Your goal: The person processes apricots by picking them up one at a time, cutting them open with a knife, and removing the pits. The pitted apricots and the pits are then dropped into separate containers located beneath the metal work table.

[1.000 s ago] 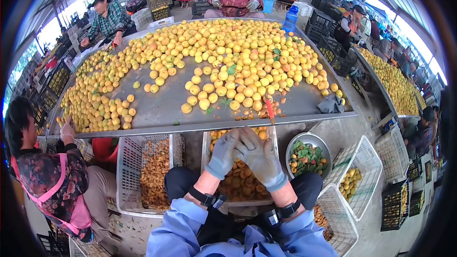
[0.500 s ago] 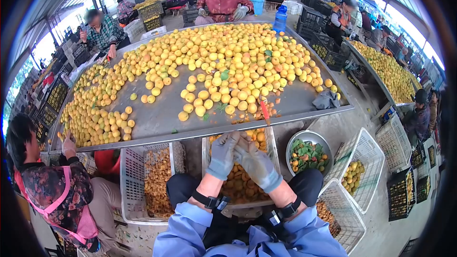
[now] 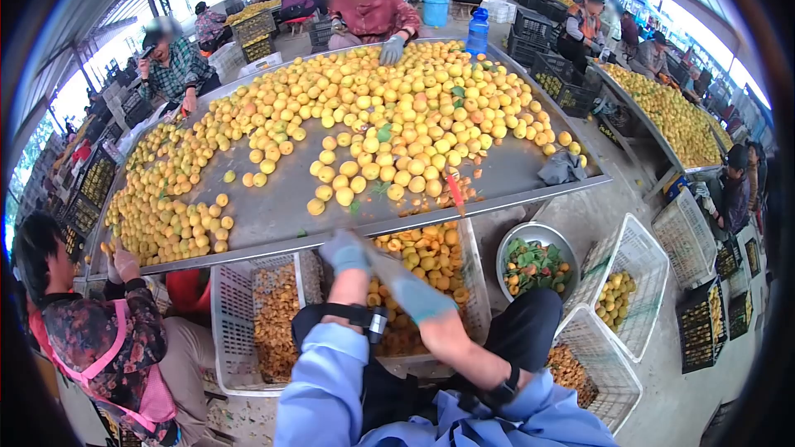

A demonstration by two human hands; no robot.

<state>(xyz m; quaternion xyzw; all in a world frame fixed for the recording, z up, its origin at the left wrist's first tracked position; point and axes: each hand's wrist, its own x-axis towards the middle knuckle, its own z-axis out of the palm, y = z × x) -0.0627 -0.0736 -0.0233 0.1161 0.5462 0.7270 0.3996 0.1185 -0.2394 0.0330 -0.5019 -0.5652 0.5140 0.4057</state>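
Both my gloved hands are over the left rim of the middle white crate [image 3: 478, 281], just below the table's front edge. My left hand [image 3: 345, 253] is smeared by motion, so its fingers do not show clearly. My right hand [image 3: 406, 281] reaches left across the crate, its fingertips meeting or overlapping the left hand; it is blurred too, and I cannot make out anything held. Beneath them, halved and whole apricots [image 3: 432, 250] fill the crate. On the metal table [image 3: 277, 209] lies a large heap of yellow apricots [image 3: 397, 99]. A red-handled tool [image 3: 455, 191] rests at the table's edge.
To the left stands a crate of apricot pits [image 3: 275, 310]. A metal bowl [image 3: 501, 261] of leaves and fruit sits at right, beside a crate of greenish fruit [image 3: 614, 300]. A grey cloth [image 3: 561, 169] and blue bottle [image 3: 478, 31] are on the table. A co-worker [image 3: 99, 327] sits at left.
My hands have moved left from above the middle crate to its left rim, the right arm now stretching across. The view has shifted slightly. The co-worker opposite has lowered a gloved hand onto the apricots.
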